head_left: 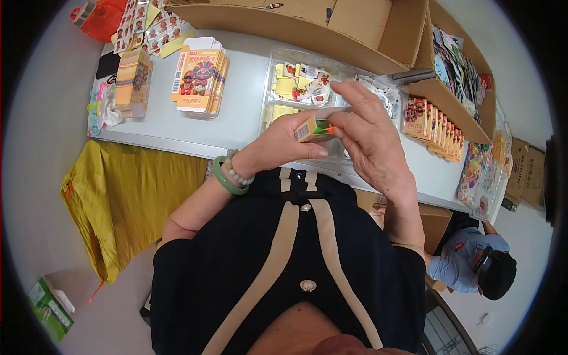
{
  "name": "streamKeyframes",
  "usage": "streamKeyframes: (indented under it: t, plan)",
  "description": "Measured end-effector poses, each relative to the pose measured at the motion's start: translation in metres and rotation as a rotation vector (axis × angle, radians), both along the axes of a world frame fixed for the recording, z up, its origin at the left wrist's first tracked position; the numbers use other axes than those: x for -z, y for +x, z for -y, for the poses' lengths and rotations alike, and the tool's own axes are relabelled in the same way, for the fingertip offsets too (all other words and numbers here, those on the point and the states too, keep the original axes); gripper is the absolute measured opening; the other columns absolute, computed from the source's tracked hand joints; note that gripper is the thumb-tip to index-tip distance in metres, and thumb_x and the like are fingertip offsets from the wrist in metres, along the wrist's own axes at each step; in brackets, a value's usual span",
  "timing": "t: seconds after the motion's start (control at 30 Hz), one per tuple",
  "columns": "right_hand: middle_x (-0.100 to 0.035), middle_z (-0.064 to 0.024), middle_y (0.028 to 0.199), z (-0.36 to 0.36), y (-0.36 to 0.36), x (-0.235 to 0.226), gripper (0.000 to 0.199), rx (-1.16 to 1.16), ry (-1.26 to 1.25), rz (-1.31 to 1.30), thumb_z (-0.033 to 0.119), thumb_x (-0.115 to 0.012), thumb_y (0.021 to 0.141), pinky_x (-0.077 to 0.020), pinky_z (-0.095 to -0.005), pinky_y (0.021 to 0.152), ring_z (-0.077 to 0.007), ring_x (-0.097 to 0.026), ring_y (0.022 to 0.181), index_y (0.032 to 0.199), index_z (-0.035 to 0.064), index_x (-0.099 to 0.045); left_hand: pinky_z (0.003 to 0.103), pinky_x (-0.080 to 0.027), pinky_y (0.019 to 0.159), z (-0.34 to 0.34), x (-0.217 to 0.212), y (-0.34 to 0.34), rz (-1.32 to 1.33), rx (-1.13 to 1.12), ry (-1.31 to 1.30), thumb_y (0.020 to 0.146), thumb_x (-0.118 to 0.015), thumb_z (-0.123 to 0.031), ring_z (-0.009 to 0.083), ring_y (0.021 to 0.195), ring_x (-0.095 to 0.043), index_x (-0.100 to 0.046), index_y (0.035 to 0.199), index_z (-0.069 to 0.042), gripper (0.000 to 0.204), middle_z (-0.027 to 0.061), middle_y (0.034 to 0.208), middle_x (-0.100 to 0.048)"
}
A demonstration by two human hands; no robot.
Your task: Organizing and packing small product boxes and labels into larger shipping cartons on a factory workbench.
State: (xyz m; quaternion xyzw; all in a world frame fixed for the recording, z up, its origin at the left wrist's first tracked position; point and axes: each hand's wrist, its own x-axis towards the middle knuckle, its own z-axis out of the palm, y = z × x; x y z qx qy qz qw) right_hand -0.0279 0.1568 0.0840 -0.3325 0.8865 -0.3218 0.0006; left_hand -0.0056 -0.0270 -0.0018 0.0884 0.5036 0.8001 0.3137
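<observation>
My left hand [281, 139] is closed round a small yellow-orange carton [305, 131], thumb along its near side. The carton lies tilted with its end facing right, and a pale flap stands up there. A small green and orange plastic piece [329, 129] sticks out of that end. At it, the curled fingertips of my right hand [376, 142] pinch the piece, while the index finger is raised above the flap. Partly hidden by my hands, a clear divided tray [267, 83] holds yellow and white sticker cards [287, 83] just beyond.
Flat orange cartons [201, 77] and another stack [133, 83] lie left on the white table [236, 127]. Filled cartons [435, 127] line up at right beside a cardboard box [479, 121] of packets. A large cardboard box [284, 22] spans the back. Another person [473, 254] is at lower right.
</observation>
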Motion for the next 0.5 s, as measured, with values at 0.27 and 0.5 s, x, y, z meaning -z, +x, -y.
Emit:
streamKeyframes:
  t: [0.27, 0.5]
  plan:
    - [-0.051, -0.0145, 0.125, -0.003, -0.003, -0.008, 0.016, -0.035, 0.064, -0.007, 0.008, -0.067, 0.074, -0.0367, -0.0436, 0.097, -0.0354, -0.045, 0.117, 0.089, 0.003, -0.064, 0.028, -0.042, 0.094, -0.001, 0.001, -0.004, 0.014, 0.051, -0.005, 0.077, -0.072, -0.01, 0.0127, 0.106, -0.051, -0.047, 0.129, -0.003, 0.058, 0.0042, 0.118, -0.056]
    - [-0.052, -0.0139, 0.126, 0.001, 0.0, -0.017, 0.017, 0.06, 0.232, -0.131, 0.01, -0.07, 0.072, -0.0346, -0.0429, 0.099, -0.0349, -0.047, 0.116, 0.087, 0.005, -0.065, 0.027, -0.041, 0.095, -0.001, 0.005, -0.001, 0.024, 0.032, 0.012, 0.076, -0.074, -0.013, 0.0124, 0.105, -0.052, -0.049, 0.126, -0.002, 0.057, 0.0044, 0.117, -0.056]
